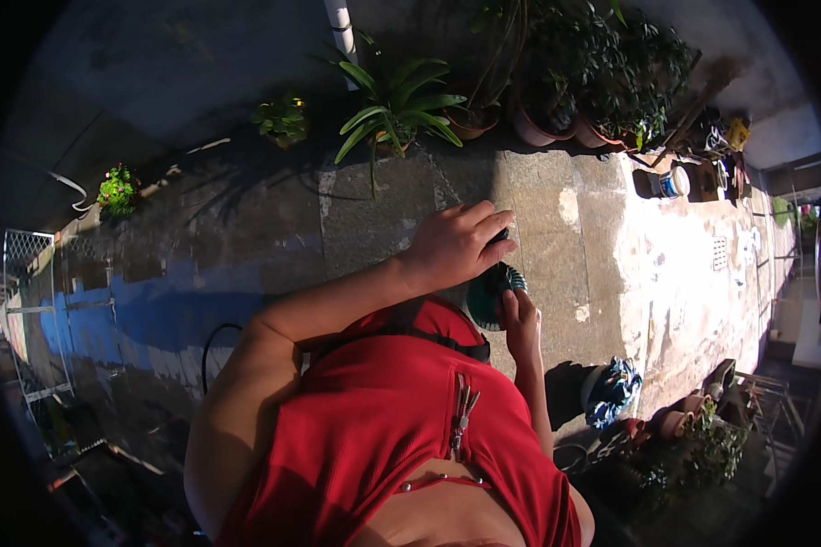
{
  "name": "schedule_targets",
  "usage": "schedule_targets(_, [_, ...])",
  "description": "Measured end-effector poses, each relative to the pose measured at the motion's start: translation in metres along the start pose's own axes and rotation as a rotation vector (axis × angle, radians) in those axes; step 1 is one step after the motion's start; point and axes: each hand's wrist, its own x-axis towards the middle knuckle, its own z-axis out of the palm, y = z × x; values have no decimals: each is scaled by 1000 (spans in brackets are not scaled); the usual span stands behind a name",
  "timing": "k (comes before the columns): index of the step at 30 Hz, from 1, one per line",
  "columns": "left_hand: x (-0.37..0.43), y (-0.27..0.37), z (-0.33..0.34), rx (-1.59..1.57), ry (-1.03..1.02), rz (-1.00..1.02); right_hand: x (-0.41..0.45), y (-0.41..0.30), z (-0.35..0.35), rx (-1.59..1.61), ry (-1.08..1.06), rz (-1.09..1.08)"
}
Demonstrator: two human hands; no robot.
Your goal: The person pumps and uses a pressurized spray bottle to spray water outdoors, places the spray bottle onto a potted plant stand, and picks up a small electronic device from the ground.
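Note:
In front of my waist is a round green object with a ridged rim and a black part on top; what it is exactly, I cannot tell. My right hand grips its black part at the near right side, fingers bent around it. Just beyond, my left hand reaches across from the left and pinches a small black piece between thumb and fingers. Most of that piece is hidden by the hand. Whether the two black parts are joined is unclear.
Several potted plants line the far wall, near a white pipe. A white bucket lies at the far right. Blue cloth tops a container on the right. A black hose or cable curves at my left.

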Motion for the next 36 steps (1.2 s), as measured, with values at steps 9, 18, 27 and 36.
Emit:
schedule_targets(9, [-11, -6, 7, 34, -34, -10, -5, 8, -4, -147, 25, 29])
schedule_targets(18, [-24, -7, 7, 25, -74, -29, -12, 23, 1, -152, -25, -9])
schedule_targets(27, [-16, 7, 0, 7, 15, -30, -15, 3, 1, -160, 65, 38])
schedule_targets(36, [-36, 4, 12, -3, -39, -38, -20, 38, -8, -268, 24, -33])
